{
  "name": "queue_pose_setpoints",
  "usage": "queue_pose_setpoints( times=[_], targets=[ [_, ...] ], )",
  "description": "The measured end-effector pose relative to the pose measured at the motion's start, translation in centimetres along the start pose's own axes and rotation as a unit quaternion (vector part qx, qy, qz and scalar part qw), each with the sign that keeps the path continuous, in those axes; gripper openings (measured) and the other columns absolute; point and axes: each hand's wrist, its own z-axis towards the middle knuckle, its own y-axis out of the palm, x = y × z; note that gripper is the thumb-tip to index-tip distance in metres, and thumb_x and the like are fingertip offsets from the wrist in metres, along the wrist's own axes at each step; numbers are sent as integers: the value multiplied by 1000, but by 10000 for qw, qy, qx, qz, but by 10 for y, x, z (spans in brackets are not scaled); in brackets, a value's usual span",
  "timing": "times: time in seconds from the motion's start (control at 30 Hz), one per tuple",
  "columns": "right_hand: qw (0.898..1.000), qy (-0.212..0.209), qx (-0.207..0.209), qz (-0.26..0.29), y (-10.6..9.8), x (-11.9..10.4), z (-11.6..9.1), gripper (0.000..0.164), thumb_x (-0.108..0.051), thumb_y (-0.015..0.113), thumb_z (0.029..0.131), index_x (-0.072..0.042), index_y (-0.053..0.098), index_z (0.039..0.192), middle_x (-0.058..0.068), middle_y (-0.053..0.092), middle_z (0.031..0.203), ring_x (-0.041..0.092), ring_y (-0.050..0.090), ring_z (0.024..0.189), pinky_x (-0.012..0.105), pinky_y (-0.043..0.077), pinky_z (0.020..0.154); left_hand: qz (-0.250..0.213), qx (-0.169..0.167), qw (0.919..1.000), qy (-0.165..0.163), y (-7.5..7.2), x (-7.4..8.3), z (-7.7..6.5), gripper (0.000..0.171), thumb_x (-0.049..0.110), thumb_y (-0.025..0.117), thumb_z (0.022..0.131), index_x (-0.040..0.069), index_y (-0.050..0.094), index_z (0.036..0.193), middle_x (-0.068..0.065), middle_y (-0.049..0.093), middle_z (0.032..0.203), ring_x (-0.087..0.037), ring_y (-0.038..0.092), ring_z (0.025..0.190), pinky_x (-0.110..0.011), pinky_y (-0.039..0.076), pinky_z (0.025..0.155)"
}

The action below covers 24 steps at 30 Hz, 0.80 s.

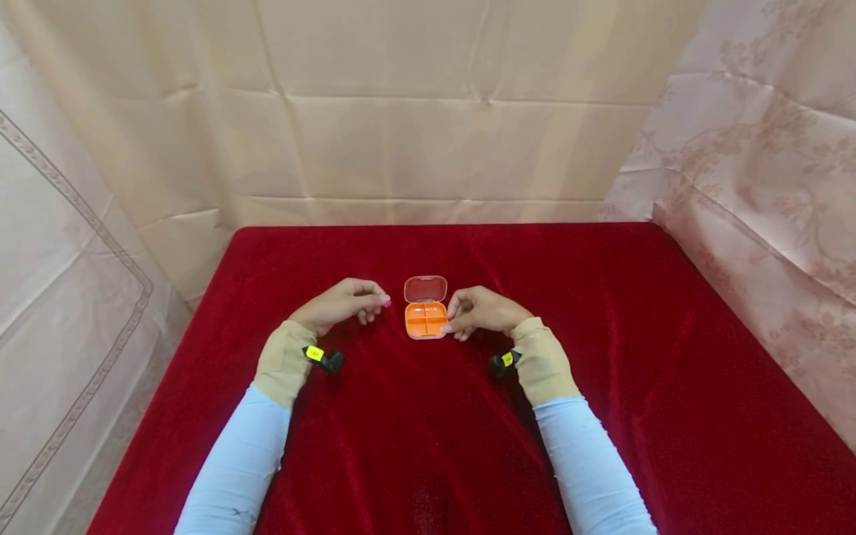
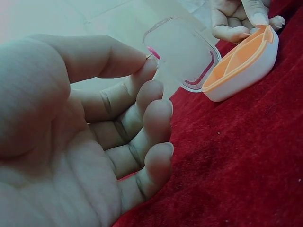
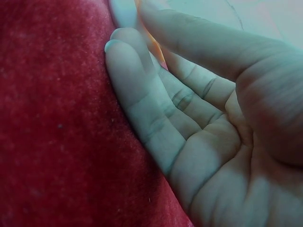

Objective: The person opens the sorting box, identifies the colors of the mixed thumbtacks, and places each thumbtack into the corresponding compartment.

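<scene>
1. A small pink-headed pin (image 2: 154,53) is pinched by the left hand (image 1: 337,305) between thumb and index fingertip, in a narrow grip; the other fingers are loosely bent below.
2. An orange four-compartment case (image 1: 426,325) is set upright near the middle of the table's width, nearer the far edge than the near part. Its clear lid (image 1: 426,289) is raised along the far rim.
3. The case is held at its right side by the right hand (image 1: 488,310): the thumb is laid at the near right corner, the fingers are curled beside the wall. The fingertip contact is partly hidden in the right wrist view.
4. Pin and case are separated by a short strip of red cloth (image 1: 428,446); the pin is seen just left of the hinge level — apart from lid and rim.
5. Room at the sides: a broad span of cloth is seen beyond each hand, out to the left and right table edges. Before the case, cloth is stretched between the forearms.
6. The far edge is backed by a cream curtain (image 1: 428,134) — well behind the lid.
</scene>
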Motion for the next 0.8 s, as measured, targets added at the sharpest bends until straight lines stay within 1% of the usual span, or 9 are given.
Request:
queue_pose_setpoints(
  times=[0.1, 0.37, 0.43, 0.6, 0.8],
  targets=[
    [10000, 2, 9, 20, 0, -1, 0, 31, -7, 79, 80, 5, 57, 97, 17, 64, 83, 22, 65, 68, 41, 55, 71, 6, -19, 10000, -9, 1, 1, 0, 36, 25, 59, 99, -9, 62, 110, -20, 54, 87, -28, 53, 78, -37, 48, 72],
    [10000, 12, 2, 15, 1, -1, -1, 31, -8, 79, 80, 6, 57, 98, 18, 64, 83, 22, 65, 68, 41, 55, 71, 193, -86, 9998, -46, 5, 11, -1, 34, 18, 56, 100, -14, 60, 111, -23, 53, 88, -33, 53, 81, -40, 48, 74],
    [10000, 9, 1, -4, 1, -1, -1, 31, -8, 78, 81, 5, 57, 98, 18, 64, 83, 23, 65, 68, 41, 55, 71, 181, -95, 9998, -50, 5, 11, -1, 34, 18, 56, 100, -13, 61, 112, -22, 53, 88, -33, 53, 81, -40, 49, 74],
    [10000, 34, 22, -23, 1, -2, -1, 31, -8, 79, 80, 5, 57, 98, 18, 64, 84, 23, 65, 68, 41, 55, 71, 121, -109, 9999, -52, 4, 3, 2, 35, 24, 57, 100, -8, 63, 113, -20, 55, 89, -31, 54, 82, -40, 49, 74],
    [10000, 12, 29, -36, 0, -2, -1, 32, -8, 79, 81, 6, 57, 99, 18, 64, 84, 22, 65, 68, 40, 55, 71, 144, -108, 9998, 30, 5, 0, 4, 38, 30, 62, 97, -5, 65, 112, -22, 56, 91, -30, 54, 81, -38, 49, 72]
  ],
)
